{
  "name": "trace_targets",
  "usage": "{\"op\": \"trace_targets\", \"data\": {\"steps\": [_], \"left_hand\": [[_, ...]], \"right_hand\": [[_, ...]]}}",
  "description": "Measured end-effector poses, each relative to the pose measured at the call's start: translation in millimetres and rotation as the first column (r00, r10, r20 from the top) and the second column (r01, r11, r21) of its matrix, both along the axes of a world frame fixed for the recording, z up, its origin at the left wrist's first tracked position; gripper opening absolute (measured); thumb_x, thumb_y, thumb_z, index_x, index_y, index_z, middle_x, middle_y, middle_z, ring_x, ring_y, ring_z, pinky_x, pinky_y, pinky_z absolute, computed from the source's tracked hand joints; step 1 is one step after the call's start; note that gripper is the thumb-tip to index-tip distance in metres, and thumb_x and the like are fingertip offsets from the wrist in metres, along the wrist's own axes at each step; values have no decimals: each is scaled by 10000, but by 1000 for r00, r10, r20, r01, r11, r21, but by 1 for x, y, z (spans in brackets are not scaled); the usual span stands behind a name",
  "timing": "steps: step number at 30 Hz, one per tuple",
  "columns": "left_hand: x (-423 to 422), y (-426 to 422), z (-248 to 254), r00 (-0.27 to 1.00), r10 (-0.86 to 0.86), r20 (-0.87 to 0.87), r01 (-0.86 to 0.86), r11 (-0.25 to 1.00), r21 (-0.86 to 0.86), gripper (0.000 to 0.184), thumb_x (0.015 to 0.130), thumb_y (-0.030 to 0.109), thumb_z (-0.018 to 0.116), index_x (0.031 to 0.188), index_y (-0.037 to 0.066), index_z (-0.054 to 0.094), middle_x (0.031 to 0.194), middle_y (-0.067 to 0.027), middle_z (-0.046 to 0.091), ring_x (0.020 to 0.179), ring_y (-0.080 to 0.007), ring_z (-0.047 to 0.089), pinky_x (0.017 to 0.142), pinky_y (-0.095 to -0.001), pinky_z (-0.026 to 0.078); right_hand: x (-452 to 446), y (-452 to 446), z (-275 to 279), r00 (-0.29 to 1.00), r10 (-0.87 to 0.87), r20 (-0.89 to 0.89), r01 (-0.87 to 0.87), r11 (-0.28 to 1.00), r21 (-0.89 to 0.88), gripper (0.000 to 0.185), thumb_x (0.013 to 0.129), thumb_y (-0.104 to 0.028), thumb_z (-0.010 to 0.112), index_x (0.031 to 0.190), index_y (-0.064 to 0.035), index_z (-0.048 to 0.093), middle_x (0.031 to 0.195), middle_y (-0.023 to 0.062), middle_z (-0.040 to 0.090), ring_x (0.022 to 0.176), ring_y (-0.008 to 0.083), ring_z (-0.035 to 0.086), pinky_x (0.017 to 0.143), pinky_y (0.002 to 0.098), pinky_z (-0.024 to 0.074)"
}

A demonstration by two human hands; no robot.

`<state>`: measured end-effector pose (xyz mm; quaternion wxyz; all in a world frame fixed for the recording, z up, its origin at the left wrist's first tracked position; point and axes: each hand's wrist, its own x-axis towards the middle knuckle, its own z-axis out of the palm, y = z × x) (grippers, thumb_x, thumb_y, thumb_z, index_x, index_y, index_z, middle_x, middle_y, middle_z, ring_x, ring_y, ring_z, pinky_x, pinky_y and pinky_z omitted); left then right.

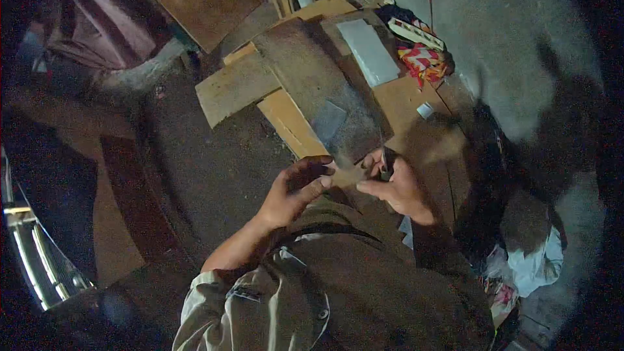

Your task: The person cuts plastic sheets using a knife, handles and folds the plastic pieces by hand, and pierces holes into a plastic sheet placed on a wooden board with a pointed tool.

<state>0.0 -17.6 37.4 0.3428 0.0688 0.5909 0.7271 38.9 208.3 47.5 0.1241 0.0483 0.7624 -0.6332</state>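
In front of my body, a small thin pale sheet spans the gap between my two hands; its material is hard to make out in the dim light. My left hand is closed on its left edge, thumb and fingers pinched together. From the other side my right hand grips the sheet, its thumb stretched toward the middle and its fingers curled. Just beyond the hands lies a worn, dusty board, with a flat grey square piece on it.
A white rectangular sheet lies farther back, near a red and yellow cloth and a cream-coloured strip. A small white square rests on cardboard. White plastic bags sit at right.
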Motion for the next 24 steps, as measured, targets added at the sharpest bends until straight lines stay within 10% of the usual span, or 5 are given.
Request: {"op": "trace_targets", "data": {"steps": [7, 12, 15, 18, 24], "left_hand": [[8, -13, 8, 985, 157, -77, -153, 987, 50, 132, 846, 79, 621, 931, -21, 610, 849, -60, 642, 791, -122, 585, 742, -264, 472], [11, -23, 8, 923, 380, 56, -377, 872, 311, 124, 851, 76, 610, 953, 5, 604, 821, -55, 647, 742, -125, 613, 661, -244, 479], [15, -28, 15, 848, 530, -12, -490, 792, 364, 211, 852, 113, 620, 1034, 18, 572, 834, -59, 650, 737, -129, 619, 632, -233, 468], [19, -30, 21, 836, 548, -33, -491, 772, 403, 190, 852, 85, 613, 1025, 18, 575, 851, -64, 647, 758, -141, 624, 647, -249, 479], [28, -36, 11, 866, 500, -23, -455, 805, 382, 179, 847, 22, 598, 1024, 12, 575, 884, -68, 639, 784, -152, 624, 705, -281, 495]], "right_hand": [[-2, -36, 29, 994, 107, -21, -105, 992, 65, 408, 658, -90, 775, 978, -22, 532, 815, 13, 558, 719, 86, 513, 672, 226, 423], [-7, -47, 27, 978, 32, -207, -28, 999, 20, 399, 684, -103, 756, 998, -21, 526, 849, 34, 585, 764, 113, 558, 690, 244, 452], [3, -54, 17, 999, -15, -33, 6, 960, -280, 344, 734, -108, 719, 997, -29, 510, 808, 24, 577, 514, 80, 447, 449, 248, 348], [8, -68, 27, 985, -143, 94, 170, 891, -422, 248, 729, -118, 720, 900, -15, 572, 723, 12, 583, 544, 73, 499, 506, 222, 402], [1, -81, 37, 976, -217, -30, 195, 924, -329, 157, 821, -148, 636, 855, -2, 587, 636, 7, 564, 480, 57, 458, 452, 209, 360]]}}
